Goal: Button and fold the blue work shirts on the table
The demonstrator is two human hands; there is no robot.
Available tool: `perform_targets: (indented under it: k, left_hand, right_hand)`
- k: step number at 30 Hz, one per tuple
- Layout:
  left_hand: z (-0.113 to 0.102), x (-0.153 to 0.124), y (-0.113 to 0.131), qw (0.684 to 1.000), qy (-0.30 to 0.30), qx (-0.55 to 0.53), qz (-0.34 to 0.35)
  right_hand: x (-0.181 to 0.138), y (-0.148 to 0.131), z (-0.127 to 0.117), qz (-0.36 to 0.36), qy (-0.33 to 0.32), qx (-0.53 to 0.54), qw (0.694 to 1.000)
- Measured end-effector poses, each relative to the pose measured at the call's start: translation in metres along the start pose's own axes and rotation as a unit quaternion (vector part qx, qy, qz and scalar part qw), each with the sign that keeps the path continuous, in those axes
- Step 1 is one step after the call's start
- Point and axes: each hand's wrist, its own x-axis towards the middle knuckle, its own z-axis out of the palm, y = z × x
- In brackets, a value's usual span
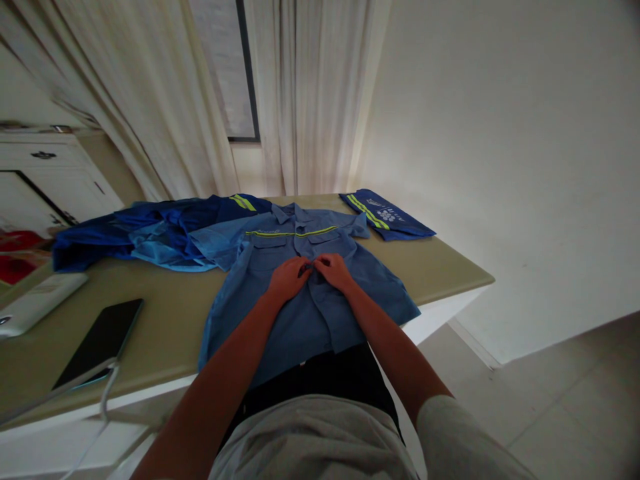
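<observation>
A light blue work shirt [300,313] with a yellow reflective stripe lies face up on the beige table [440,267], its hem hanging over the near edge. My left hand [289,277] and my right hand [334,269] meet at the shirt's front placket, mid-chest. Both have their fingers pinched together on the placket fabric, almost touching each other. What is between the fingertips is too small to make out beyond the fabric.
A heap of darker blue garments [150,233] lies at the back left. A folded blue garment [387,215] sits at the back right. A dark phone [100,340] with a white cable and a white device [35,300] lie at the left. Curtains hang behind.
</observation>
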Motion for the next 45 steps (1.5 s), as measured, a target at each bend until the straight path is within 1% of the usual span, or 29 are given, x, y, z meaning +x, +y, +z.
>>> perform_targets:
  k: [9,14,19,25,33,37,41,43,45]
  left_hand:
    - [0.001,0.001,0.0,0.999,0.023,-0.015,0.019]
    - [0.004,0.003,-0.004,0.999,0.033,-0.011,-0.001]
    - [0.004,0.005,-0.006,0.999,0.043,-0.01,-0.026]
    - [0.005,0.006,-0.007,0.996,0.06,-0.069,-0.019]
    - [0.003,0.006,-0.006,0.994,0.072,-0.081,-0.025]
    - [0.003,0.007,-0.008,0.994,0.07,-0.087,-0.002]
    - [0.003,0.006,-0.009,0.997,0.063,-0.052,0.007]
    - [0.001,0.006,-0.009,0.999,0.035,-0.039,0.006]
    - [-0.004,0.006,-0.01,1.0,0.006,-0.019,-0.021]
  right_hand:
    - [-0.002,-0.005,-0.001,-0.011,-0.009,-0.028,1.0]
    - [-0.002,-0.008,-0.002,-0.024,-0.009,-0.03,0.999]
    - [-0.001,-0.004,0.0,-0.014,-0.018,-0.023,0.999]
    - [-0.002,0.001,0.002,-0.033,-0.025,0.006,0.999]
    - [-0.001,0.004,0.002,-0.037,-0.014,0.013,0.999]
    - [-0.001,0.004,0.002,-0.031,-0.024,0.014,0.999]
    - [-0.002,0.001,0.001,-0.024,-0.04,0.001,0.999]
    - [-0.002,-0.001,0.0,-0.027,-0.055,-0.02,0.998]
    - [-0.003,-0.004,-0.001,-0.03,-0.069,-0.048,0.996]
